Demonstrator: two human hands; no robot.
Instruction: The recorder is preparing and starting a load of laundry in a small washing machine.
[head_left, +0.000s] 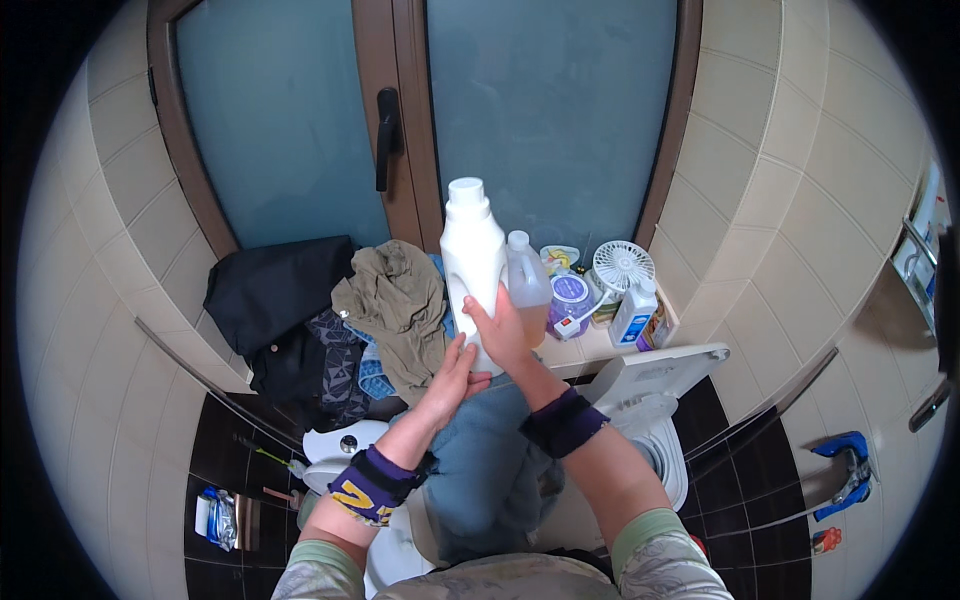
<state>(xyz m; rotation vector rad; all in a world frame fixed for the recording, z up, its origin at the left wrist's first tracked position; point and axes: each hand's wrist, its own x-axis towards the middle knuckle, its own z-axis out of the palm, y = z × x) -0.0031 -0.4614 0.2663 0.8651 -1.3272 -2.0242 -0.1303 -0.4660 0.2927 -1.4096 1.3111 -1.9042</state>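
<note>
A white plastic bottle (474, 244) with a white cap stands upright between my two hands in front of the window sill. My right hand (501, 330) grips it at the handle on its lower right. Low on the bottle, my left hand (450, 381) holds it with fingers spread about the base. Directly beneath my hands lies blue denim clothing (480, 465). Just behind the bottle, on the right, is a translucent jug (529, 289) with amber liquid at the bottom.
Heaped clothes, including a khaki garment (394, 307) and a black bag (281, 289), occupy the left sill. A purple-labelled tub (570, 300), a small white fan (622, 266) and a white bottle (634, 315) are at right. Below are a raised appliance lid (660, 367) and a white toilet (319, 450).
</note>
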